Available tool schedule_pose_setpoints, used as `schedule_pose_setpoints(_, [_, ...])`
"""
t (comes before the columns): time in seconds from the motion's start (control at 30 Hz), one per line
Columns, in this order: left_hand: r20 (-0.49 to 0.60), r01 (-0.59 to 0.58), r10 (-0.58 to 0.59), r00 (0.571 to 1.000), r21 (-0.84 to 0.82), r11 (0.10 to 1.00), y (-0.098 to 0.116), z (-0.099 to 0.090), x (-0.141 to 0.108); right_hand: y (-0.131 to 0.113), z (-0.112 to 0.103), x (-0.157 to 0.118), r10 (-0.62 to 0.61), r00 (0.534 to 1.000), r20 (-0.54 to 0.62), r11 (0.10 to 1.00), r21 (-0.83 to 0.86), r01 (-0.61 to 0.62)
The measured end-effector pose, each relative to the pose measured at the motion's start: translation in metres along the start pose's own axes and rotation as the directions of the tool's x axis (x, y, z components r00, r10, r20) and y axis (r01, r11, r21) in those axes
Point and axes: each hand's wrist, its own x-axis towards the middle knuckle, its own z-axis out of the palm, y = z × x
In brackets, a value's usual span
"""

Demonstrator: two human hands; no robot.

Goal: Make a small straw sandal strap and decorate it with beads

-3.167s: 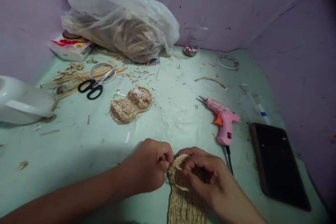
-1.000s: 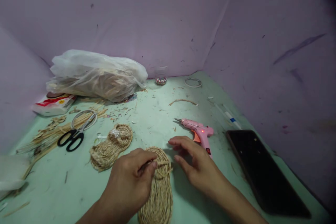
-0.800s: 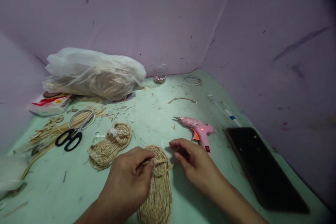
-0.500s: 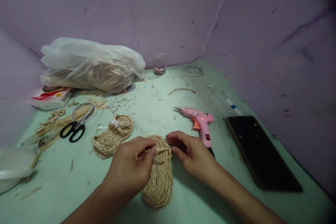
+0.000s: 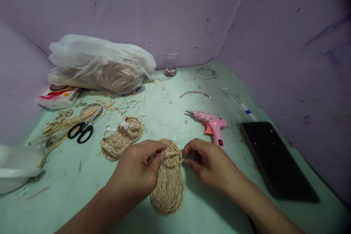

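Observation:
A slipper-shaped sole (image 5: 167, 190) of coiled, braided straw cord lies flat on the table in front of me. Across its upper part runs a short braided straw strip (image 5: 172, 154). My left hand (image 5: 144, 170) is closed in a pinch on the strip's left end, its fingertips over the sole. At the sole's right edge, my right hand (image 5: 205, 161) pinches the strip's other end between thumb and forefinger; the fingertips partly hide it. Left of my hands lies a small straw slipper (image 5: 120, 140) with white beads on its strap.
A pink glue gun (image 5: 211, 122) with a lit red light lies beyond my right hand, near a dark phone (image 5: 276, 162). Black-handled scissors (image 5: 82, 131), straw strips (image 5: 59, 131) and a plastic bag (image 5: 104, 65) are at left. A bead jar (image 5: 171, 70) stands by the wall.
My right thumb and forefinger have come closer together at the strip's right end. The left hand keeps its pinch. The whole view has shifted slightly.

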Motion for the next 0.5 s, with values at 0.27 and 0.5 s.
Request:
schedule_pose_setpoints(0.27, [0.037,-0.03,0.03,0.999,0.019,0.999,-0.002,0.006,-0.003,-0.004,0.005,-0.002,-0.017,1.0,0.001,0.999,-0.045,0.017])
schedule_pose_setpoints(0.5, [0.042,0.14,-0.151,0.988,0.191,0.971,-0.013,-0.007,-0.012,-0.004,0.014,0.003,0.022,1.0,-0.013,0.999,-0.031,-0.023])
